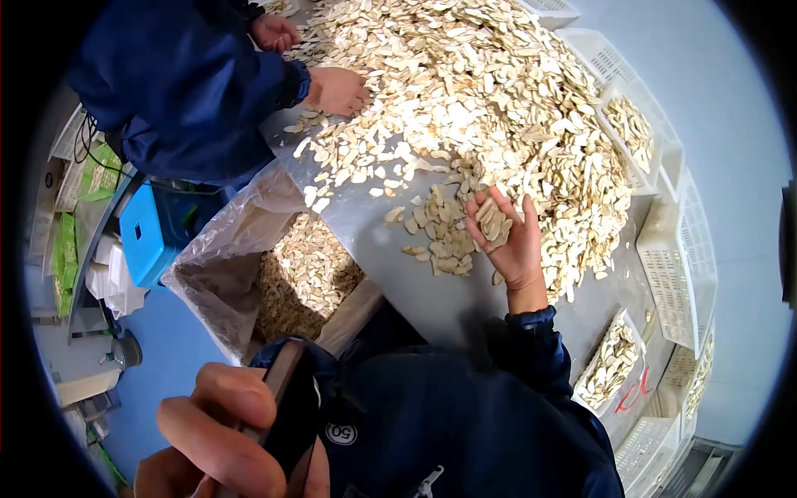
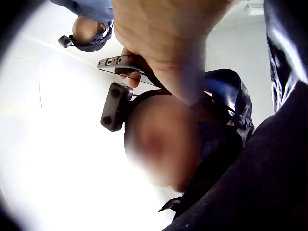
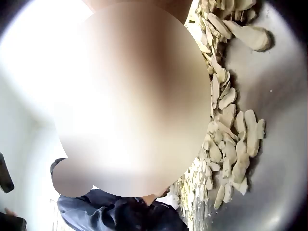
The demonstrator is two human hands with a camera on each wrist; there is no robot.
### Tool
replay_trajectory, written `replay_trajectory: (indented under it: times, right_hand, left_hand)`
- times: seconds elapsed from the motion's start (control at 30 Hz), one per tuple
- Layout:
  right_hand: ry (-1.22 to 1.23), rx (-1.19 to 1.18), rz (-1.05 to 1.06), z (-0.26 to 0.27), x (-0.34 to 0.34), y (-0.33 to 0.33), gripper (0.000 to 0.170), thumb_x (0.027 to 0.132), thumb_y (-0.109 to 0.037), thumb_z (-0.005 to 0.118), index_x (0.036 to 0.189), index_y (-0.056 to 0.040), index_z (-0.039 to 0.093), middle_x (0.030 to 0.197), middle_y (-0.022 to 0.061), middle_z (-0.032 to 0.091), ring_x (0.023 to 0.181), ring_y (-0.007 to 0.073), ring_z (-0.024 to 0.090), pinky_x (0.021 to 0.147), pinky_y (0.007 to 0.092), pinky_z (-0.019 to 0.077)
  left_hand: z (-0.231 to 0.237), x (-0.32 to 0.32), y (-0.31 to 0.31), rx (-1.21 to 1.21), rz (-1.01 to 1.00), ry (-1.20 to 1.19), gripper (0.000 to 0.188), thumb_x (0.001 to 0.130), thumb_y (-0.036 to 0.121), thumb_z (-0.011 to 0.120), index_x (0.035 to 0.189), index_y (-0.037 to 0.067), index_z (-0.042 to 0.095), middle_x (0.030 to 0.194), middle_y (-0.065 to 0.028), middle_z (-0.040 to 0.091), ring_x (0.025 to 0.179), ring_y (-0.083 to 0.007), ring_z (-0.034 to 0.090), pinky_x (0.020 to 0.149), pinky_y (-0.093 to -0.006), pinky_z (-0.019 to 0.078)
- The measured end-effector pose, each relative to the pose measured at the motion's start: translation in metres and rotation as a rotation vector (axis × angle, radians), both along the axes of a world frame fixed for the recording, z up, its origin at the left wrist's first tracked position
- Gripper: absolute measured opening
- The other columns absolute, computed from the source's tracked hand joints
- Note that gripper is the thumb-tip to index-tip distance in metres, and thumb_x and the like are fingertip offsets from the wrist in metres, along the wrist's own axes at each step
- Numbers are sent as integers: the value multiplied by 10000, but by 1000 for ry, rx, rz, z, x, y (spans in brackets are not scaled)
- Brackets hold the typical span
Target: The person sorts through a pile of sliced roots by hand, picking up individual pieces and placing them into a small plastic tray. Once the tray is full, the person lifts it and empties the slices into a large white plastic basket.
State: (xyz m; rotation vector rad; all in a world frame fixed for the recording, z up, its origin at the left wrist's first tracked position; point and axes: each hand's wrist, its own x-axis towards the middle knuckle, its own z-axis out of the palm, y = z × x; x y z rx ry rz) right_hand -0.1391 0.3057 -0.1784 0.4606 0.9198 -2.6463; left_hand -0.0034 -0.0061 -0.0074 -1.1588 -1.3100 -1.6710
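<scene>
One numbered jacket badge, slices in right fingers

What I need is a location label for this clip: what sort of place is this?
Likely a food or herb sorting workroom: pale slices lie heaped across a metal table, white perforated baskets stand along its edge, and a plastic-lined bin beside it holds more pieces.
</scene>
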Motion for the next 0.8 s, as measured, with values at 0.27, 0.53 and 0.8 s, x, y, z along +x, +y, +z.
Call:
replay_trajectory:
  times: [0.27, 0.53, 0.8]
  right_hand:
    - [67, -87, 10, 19, 13, 3, 699, 1045, -572, 321, 1472, -30, 436, 1488, 216, 462, 1354, 396, 477, 1111, 583, 408]
    - [96, -125, 5, 23, 22, 12, 708, 1036, -582, 351, 1476, -35, 443, 1533, 207, 422, 1404, 398, 419, 1141, 590, 354]
    - [9, -136, -119, 37, 30, 22, 678, 1049, -545, 329, 1470, -27, 447, 1487, 192, 484, 1376, 373, 465, 1141, 582, 358]
  left_hand:
    - [-2, -2, 7, 19, 18, 63, 804, 929, 213, 690, 1571, 367, 231, 1564, 19, 287, 1224, -361, 371, 1042, -571, 372]
    - [4, 15, 1, -56, -82, -148, 729, 950, 220, 660, 1549, 406, 289, 1608, 150, 175, 1200, -396, 372, 958, -622, 378]
    - [11, -8, 31, 124, 54, 148, 709, 951, 248, 662, 1538, 436, 311, 1615, 200, 139, 1096, -361, 396, 863, -600, 385]
